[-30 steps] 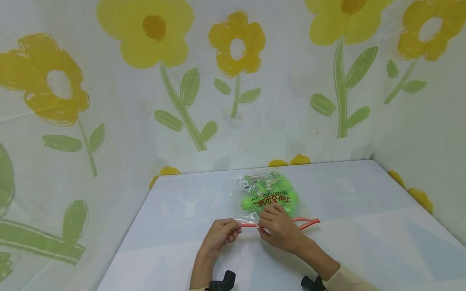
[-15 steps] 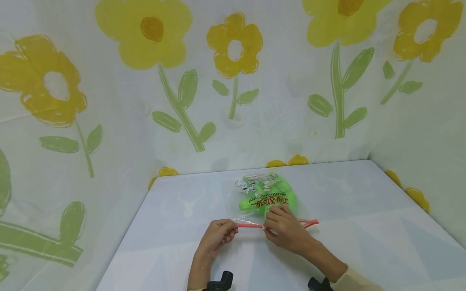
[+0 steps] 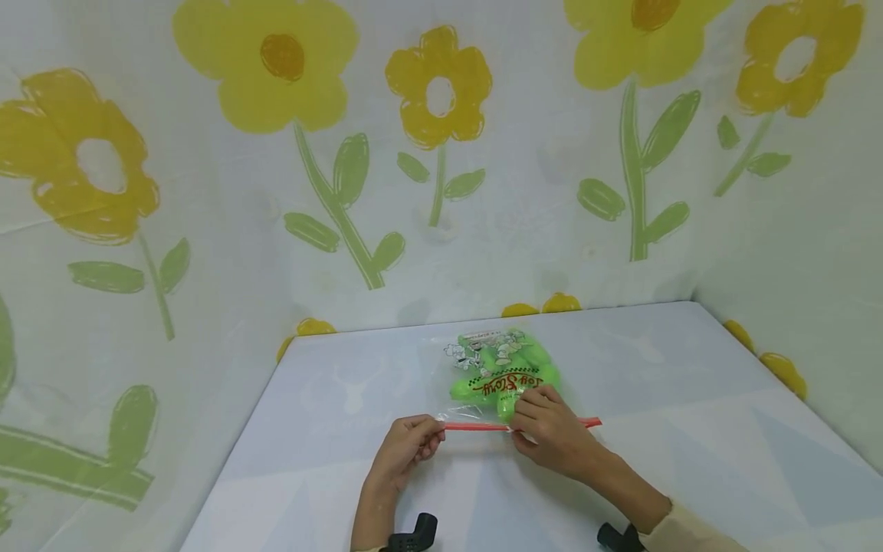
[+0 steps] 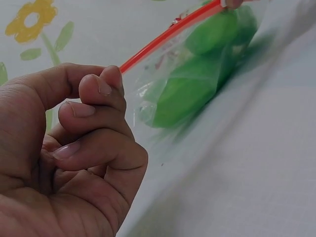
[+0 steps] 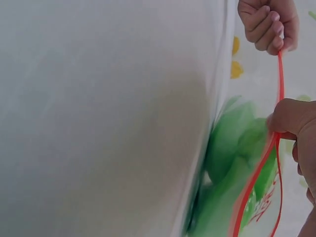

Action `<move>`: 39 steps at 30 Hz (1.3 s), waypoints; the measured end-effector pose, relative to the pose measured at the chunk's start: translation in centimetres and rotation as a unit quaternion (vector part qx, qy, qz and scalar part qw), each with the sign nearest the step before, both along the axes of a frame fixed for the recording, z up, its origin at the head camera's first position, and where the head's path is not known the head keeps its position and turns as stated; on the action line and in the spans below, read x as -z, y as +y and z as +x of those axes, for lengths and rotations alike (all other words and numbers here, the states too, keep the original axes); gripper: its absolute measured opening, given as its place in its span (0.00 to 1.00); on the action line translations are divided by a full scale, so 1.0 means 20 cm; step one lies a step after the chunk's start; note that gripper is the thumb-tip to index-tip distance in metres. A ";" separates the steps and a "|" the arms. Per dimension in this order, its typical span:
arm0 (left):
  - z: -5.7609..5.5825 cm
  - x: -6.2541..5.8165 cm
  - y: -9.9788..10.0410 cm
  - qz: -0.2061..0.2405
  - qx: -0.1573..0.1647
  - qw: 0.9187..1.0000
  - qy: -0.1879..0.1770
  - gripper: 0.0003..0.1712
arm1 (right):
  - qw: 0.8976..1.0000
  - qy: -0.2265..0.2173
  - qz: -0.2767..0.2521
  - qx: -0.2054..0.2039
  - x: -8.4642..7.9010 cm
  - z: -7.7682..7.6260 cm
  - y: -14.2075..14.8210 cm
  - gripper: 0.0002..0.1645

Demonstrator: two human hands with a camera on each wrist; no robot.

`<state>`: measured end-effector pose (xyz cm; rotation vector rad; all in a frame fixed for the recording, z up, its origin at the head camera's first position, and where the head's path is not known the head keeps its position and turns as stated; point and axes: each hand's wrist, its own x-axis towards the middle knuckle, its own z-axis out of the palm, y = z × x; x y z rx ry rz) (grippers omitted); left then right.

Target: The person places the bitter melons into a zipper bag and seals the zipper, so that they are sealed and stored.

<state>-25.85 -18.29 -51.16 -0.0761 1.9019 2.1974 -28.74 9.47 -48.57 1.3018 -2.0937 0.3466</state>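
Note:
A clear zip bag (image 3: 448, 376) with a red zip strip (image 3: 476, 426) holds bright green objects (image 3: 541, 356), and red "Toy Story" lettering is printed on it. My left hand (image 3: 411, 445) pinches the strip's left end between thumb and forefinger; the other fingers are curled in the left wrist view. Farther right, my right hand (image 3: 552, 433) pinches the strip, with a bit of white showing at its fingertips. Between the hands the strip runs as one line. Beyond the right hand, in the right wrist view, its two red edges (image 5: 252, 182) stand apart.
The bag lies on a white table (image 3: 331, 475) with pale blue shapes. Behind and beside it hangs a white cloth (image 3: 510, 253) printed with yellow flowers. Black wrist cameras (image 3: 414, 533) sit at both wrists, and the right arm wears a beige sleeve (image 3: 690, 529).
My right hand has moved right along the red strip, lengthening the joined stretch between the hands. The left hand keeps its pinch at the left end, and the view has shifted slightly.

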 end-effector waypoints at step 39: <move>-0.02 0.02 -0.03 -0.004 -0.026 1.000 -0.011 0.11 | 1.000 0.006 0.011 0.027 0.00 0.01 0.23 0.15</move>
